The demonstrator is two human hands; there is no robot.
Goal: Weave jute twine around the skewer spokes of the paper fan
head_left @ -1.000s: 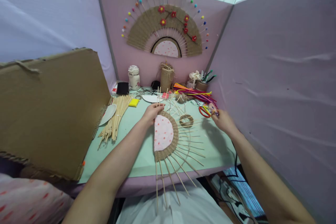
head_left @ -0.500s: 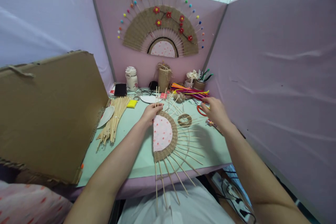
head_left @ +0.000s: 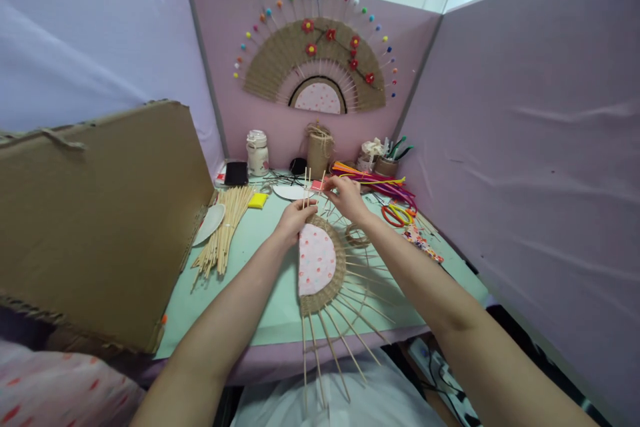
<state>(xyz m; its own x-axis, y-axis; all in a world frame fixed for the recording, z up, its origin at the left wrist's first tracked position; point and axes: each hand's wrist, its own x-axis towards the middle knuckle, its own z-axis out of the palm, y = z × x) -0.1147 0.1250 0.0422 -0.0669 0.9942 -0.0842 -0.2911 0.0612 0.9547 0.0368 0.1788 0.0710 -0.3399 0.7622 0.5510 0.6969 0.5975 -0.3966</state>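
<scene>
My left hand (head_left: 296,219) is closed on the upper end of a half-round fan (head_left: 341,265), near its first sticks. The fan has a white spotted cloth centre (head_left: 317,260), a woven twine band around it and thin wooden sticks (head_left: 334,351) fanning out to the right and towards me. My right hand (head_left: 347,199) is over the upper sticks, thumb and fingers pinched together beside one; what they hold is too small to make out. A coil of twine (head_left: 357,236) lies beneath the sticks, partly behind my right forearm.
A bundle of sticks (head_left: 229,223) and a yellow packet (head_left: 258,201) lie left. Orange-and-yellow scissors (head_left: 397,215) and colourful pipe cleaners (head_left: 375,177) are at right. Behind stand a white jar (head_left: 257,153) and a twine spool (head_left: 319,152). A cardboard sheet (head_left: 110,227) stands left; a finished fan (head_left: 280,57) hangs behind.
My right hand has moved left from near the scissors to the fan's upper sticks. My left hand keeps its hold on the fan. The whole view has shifted slightly.
</scene>
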